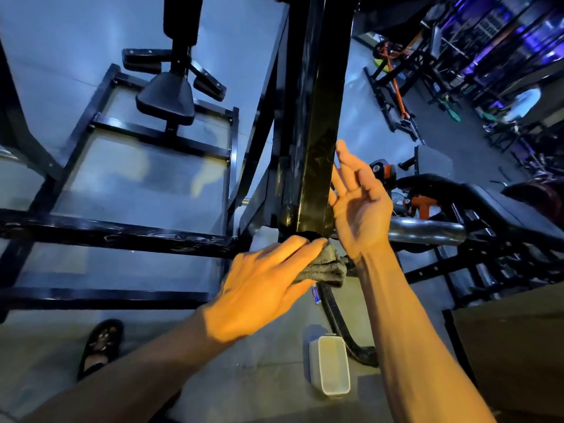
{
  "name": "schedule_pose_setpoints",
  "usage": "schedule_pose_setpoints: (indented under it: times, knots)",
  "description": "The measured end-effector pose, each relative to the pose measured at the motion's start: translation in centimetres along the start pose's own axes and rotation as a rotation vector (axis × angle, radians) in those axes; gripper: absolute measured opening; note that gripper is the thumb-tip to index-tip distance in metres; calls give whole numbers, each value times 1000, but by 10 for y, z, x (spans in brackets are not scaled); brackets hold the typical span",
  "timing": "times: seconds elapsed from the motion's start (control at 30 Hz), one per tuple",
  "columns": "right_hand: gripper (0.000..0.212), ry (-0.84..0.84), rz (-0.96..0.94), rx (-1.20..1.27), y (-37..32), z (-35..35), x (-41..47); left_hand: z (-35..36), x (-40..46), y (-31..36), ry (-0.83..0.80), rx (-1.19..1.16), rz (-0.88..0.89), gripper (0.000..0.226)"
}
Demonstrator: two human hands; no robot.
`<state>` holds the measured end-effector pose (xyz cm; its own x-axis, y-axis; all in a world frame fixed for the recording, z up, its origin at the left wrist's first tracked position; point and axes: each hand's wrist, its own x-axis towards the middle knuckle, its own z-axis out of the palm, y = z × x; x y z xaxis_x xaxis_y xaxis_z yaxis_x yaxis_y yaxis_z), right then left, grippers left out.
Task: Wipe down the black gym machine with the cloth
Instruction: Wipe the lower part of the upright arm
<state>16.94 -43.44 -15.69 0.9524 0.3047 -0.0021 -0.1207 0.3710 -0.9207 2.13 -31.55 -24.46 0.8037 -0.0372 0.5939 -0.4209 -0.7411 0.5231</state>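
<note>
A glossy black square beam of the gym machine [317,132] runs down the middle of the view. Its lower end sits just above a bunched grey cloth [328,268]. My left hand [262,282] lies over the cloth with straight fingers, pressing it up against the beam's lower end. My right hand [360,203] is raised beside the beam's right face, palm towards me, fingers spread, with its fingertips touching the beam's edge. It holds nothing.
The machine's black seat [166,99] and footplate frame [146,178] lie to the left. A chrome bar [427,230] juts right behind my right wrist. A white plastic container [331,364] stands on the floor below. A sandalled foot [102,346] is at lower left. More gym equipment [396,77] fills the right.
</note>
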Motion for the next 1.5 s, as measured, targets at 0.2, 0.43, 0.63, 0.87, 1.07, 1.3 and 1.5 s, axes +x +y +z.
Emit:
schedule_pose_setpoints:
  times: [0.2,0.43,0.63,0.87,1.07,1.3,1.5]
  knots:
    - [35,68,30,94,-2,0,-3,-21,63,-14,70,74,39,54]
    - [45,152,54,118,-1,-1,0,-61,169,-49,240,92,13,52]
    - [47,143,56,191,-4,-3,-2,-25,57,-12,27,126,209,53]
    - [50,172,50,134,-3,-4,0,-38,105,-16,91,73,102,50]
    - [57,173,56,82,-4,-2,1,-72,208,-45,242,167,-19,49]
    - [57,167,58,128,-2,-7,5,-20,45,-5,74,166,177,57]
    - [58,152,53,146,0,-8,6,-19,88,-25,219,70,27,52]
